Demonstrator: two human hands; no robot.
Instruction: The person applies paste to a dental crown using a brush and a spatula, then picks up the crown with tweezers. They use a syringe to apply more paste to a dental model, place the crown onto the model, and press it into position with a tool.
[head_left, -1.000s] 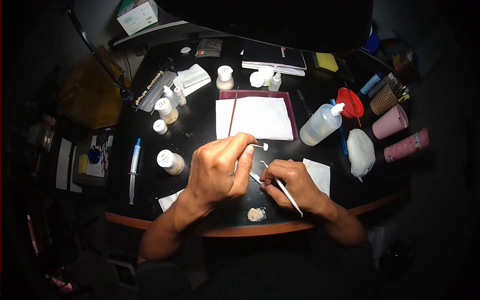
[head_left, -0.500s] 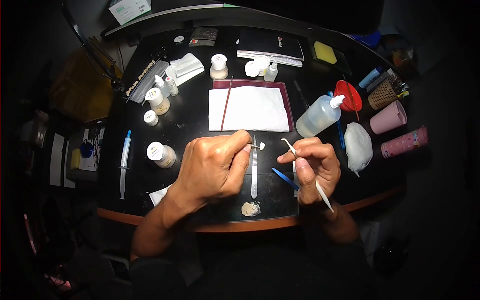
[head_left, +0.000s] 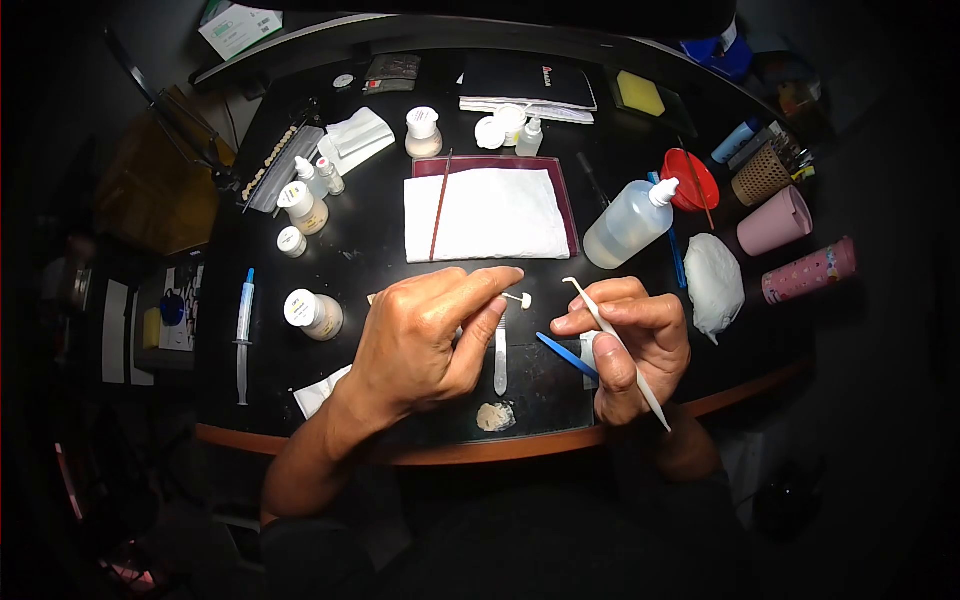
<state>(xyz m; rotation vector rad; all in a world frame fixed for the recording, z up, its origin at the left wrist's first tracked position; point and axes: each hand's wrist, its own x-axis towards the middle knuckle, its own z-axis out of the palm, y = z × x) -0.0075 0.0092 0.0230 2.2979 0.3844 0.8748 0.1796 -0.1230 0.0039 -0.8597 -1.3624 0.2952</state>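
Between thumb and index finger, my left hand point(head_left: 430, 335) pinches the thin stem of a small white tooth-shaped piece point(head_left: 526, 300). My right hand point(head_left: 640, 345) holds a slender white carving tool point(head_left: 632, 365) like a pen, its hooked tip a short way right of the piece and not touching it. Under and beside my left hand lies a scalpel handle point(head_left: 501, 362), partly hidden. A lump of beige material point(head_left: 495, 416) rests near the table's front edge. The blue tool point(head_left: 566, 354) lies beside my right hand.
A white cloth point(head_left: 500, 215) with a brush point(head_left: 441, 205) lies on a dark red tray. Left are jars point(head_left: 314, 314) and a syringe point(head_left: 244, 335). Right are a squeeze bottle point(head_left: 630, 225), a red bowl point(head_left: 690, 180), a white wrapped bundle point(head_left: 714, 285) and a pink cup point(head_left: 774, 220).
The view has shifted slightly. My left index finger has stretched out more, and the white piece has turned in its hold. My right hand still holds the tool, a little farther right.
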